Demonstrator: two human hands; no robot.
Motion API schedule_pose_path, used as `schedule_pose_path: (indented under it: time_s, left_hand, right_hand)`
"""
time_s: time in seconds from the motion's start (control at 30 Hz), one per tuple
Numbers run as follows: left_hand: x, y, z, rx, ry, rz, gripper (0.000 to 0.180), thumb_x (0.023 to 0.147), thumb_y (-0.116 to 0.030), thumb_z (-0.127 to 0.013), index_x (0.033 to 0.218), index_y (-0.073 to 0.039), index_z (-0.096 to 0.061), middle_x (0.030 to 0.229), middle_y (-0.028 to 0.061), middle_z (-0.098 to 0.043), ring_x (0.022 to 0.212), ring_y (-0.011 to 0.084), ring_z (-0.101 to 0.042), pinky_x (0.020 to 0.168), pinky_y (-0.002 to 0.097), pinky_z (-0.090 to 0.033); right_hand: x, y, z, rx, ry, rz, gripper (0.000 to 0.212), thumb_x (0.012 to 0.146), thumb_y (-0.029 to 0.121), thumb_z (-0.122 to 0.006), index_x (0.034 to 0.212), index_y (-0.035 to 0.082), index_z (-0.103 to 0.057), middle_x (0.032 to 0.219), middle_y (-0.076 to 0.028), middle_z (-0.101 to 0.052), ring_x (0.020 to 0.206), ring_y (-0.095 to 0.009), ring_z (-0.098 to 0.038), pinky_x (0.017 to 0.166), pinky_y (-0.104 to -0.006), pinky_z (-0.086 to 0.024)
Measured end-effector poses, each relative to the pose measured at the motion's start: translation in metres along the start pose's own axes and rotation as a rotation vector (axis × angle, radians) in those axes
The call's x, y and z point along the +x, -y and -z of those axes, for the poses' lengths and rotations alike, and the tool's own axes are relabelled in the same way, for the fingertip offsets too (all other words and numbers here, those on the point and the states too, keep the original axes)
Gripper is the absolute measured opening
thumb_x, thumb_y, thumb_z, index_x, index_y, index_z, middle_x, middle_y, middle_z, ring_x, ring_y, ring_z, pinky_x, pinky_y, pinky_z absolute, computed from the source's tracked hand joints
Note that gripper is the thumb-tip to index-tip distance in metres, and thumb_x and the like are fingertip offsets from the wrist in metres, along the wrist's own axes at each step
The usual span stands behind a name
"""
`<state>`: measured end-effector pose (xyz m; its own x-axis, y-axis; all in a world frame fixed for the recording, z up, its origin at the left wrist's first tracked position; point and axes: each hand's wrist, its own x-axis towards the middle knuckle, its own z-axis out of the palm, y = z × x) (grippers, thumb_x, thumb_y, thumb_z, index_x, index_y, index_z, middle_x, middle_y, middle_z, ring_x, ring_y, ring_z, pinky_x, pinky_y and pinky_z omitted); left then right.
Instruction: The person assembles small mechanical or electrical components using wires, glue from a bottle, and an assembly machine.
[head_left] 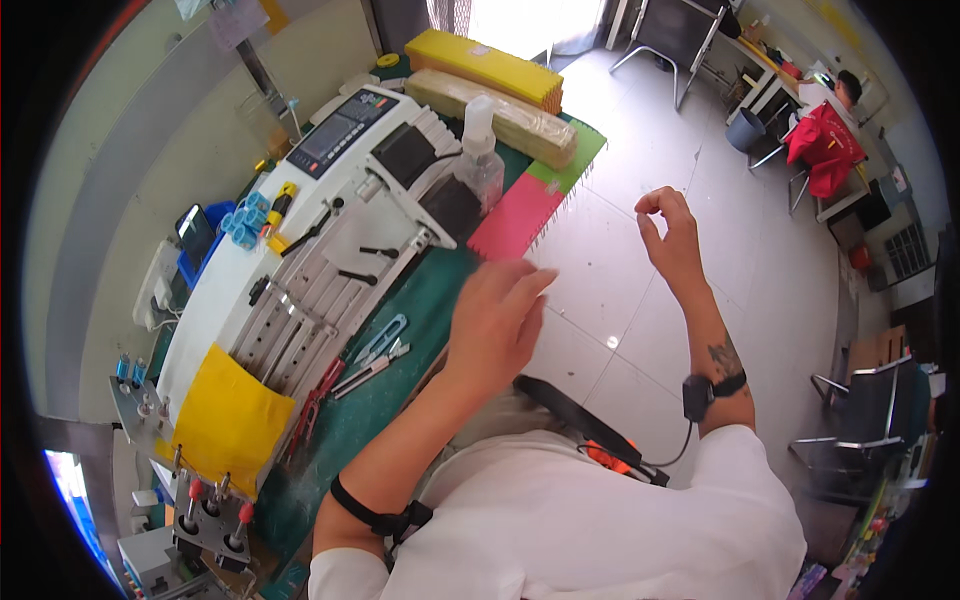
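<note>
Along the front edge of the green tabletop, seen from the head camera, the left hand is raised beside the pink panel. Its palm is turned away, so I cannot tell whether the fingers meet, or whether they touch the panel (motion blur hides it). Out over the floor, the right hand has its fingers loosely bent, thumb apart, nothing visible between them.

The pink panel lies partly past the edge, next to the green panel; a sleeve or wrist catching it could drag it off, I judge. The spray bottle stands close by and might tip if bumped. A careless sweep of the left forearm could also meet the silver knife-like tool.

Counted: two hands, one pink panel, one green panel, one spray bottle, one yellow block, one pale wrapped block, one silver tool, one blue tool, one red tool, one yellow sheet.
</note>
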<state>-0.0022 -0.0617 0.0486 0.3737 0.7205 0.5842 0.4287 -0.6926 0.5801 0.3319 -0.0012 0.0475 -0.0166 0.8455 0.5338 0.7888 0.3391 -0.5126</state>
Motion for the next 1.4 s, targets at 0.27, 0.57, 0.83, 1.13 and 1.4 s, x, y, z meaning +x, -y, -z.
schedule_pose_path:
  time_s: [0.27, 0.57, 0.83, 1.13, 1.4]
  left_hand:
    - [0.038, -0.049, 0.013, -0.385, -0.062, 0.199, 0.035, 0.097, -0.003, -0.088, 0.131, -0.008, -0.08, 0.112, 0.0076, -0.073, 0.085, 0.0182, -0.069, 0.074, 0.0322, -0.057]
    - [-0.017, -0.047, 0.116, -0.404, -0.314, 0.396, 0.012, 0.099, 0.001, -0.086, 0.11, -0.004, -0.082, 0.105, 0.001, -0.071, 0.09, 0.0092, -0.064, 0.075, 0.0265, -0.049]
    - [-0.127, -0.119, 0.312, 0.417, -0.811, 0.272, 0.008, 0.102, 0.001, -0.081, 0.107, -0.006, -0.083, 0.103, 0.0037, -0.074, 0.086, 0.0132, -0.069, 0.07, 0.0274, -0.053]
    - [-0.33, -0.079, 0.574, 1.347, -0.209, 0.776, 0.039, 0.103, -0.002, -0.075, 0.139, -0.015, -0.084, 0.153, 0.0137, -0.073, 0.135, 0.0339, -0.071, 0.119, 0.0466, -0.055]
    - [-0.343, -0.104, 0.611, 0.776, -0.116, 1.329, 0.044, 0.104, -0.006, -0.073, 0.146, -0.014, -0.081, 0.171, 0.0207, -0.061, 0.158, 0.0394, -0.057, 0.134, 0.0491, -0.042]
  right_hand:
    - [-0.031, 0.148, 0.029, 0.058, 0.175, 0.245, 0.036, 0.081, -0.013, -0.065, 0.11, 0.007, -0.072, 0.111, -0.01, -0.069, 0.113, -0.035, -0.066, 0.103, -0.0471, -0.049]
    - [-0.024, 0.202, -0.004, 0.113, 0.237, 0.463, 0.041, 0.077, -0.013, -0.066, 0.111, 0.007, -0.078, 0.111, -0.013, -0.069, 0.109, -0.036, -0.065, 0.098, -0.0477, -0.048]
    - [-0.061, 0.208, -0.066, 0.395, 0.344, 0.492, 0.03, 0.092, -0.007, -0.06, 0.119, 0.0, -0.072, 0.114, -0.021, -0.068, 0.108, -0.043, -0.068, 0.098, -0.0495, -0.055]
    - [-0.081, 0.271, -0.115, 0.639, 0.55, 0.544, 0.033, 0.091, -0.014, -0.058, 0.119, -0.001, -0.071, 0.109, -0.02, -0.068, 0.097, -0.038, -0.067, 0.085, -0.0441, -0.054]
    - [-0.095, 0.267, -0.12, 0.587, 0.598, 0.509, 0.026, 0.097, -0.013, -0.058, 0.118, -0.002, -0.07, 0.106, -0.019, -0.069, 0.094, -0.037, -0.068, 0.084, -0.0434, -0.054]
